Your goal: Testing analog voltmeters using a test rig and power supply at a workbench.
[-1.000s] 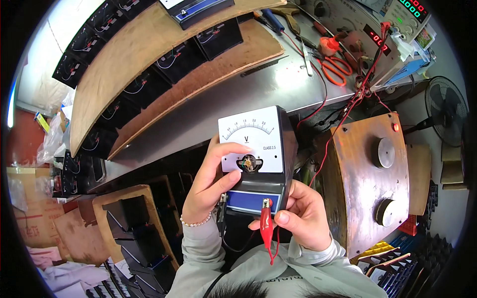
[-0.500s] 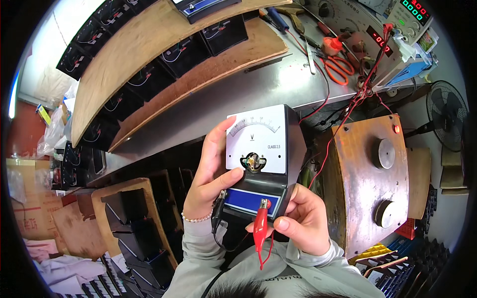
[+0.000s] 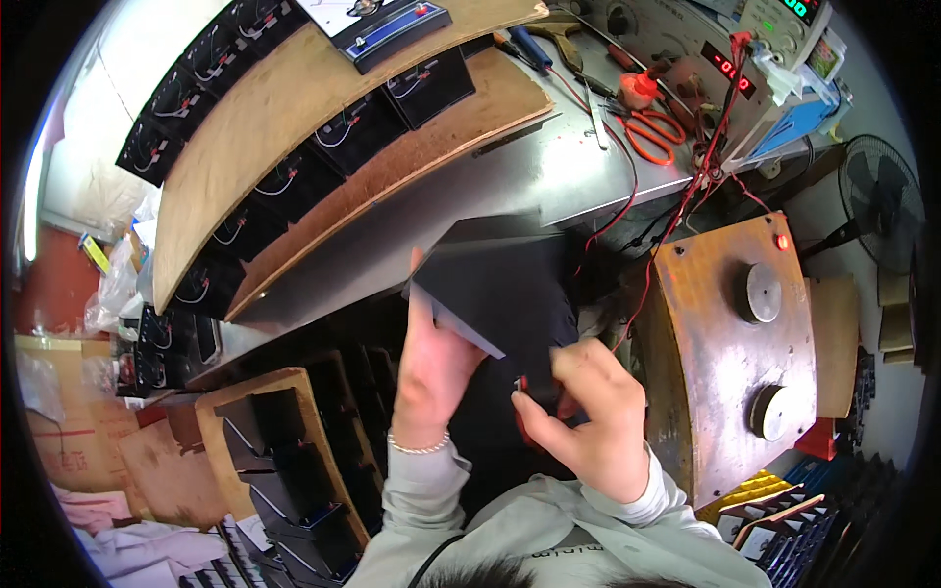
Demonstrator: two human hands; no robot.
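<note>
A black-cased panel voltmeter (image 3: 505, 289) is held up in the middle of the view, turned so that its dark casing faces me and blurred by motion. Its dial is seen only edge-on. My left hand (image 3: 431, 377) is closed on it from the left, fingers largely hidden behind the casing. Close to the meter's near edge, my right hand (image 3: 600, 416) pinches a red alligator clip (image 3: 529, 427) between thumb and fingers. Whether the clip's jaws still touch a terminal cannot be made out. The black clip is hidden.
Wooden boards (image 3: 392, 157) with black meter cases stand on the metal bench, one finished-looking meter (image 3: 377, 29) on top. To the right are a wooden box with metal knobs (image 3: 761, 292), orange-handled scissors (image 3: 652, 137), power supplies with red leads (image 3: 730, 73) and a fan (image 3: 877, 201).
The meter has turned from dial-up to casing toward me. My right hand has moved from the case's lower right side onto the red clip. The view has shifted slightly.
</note>
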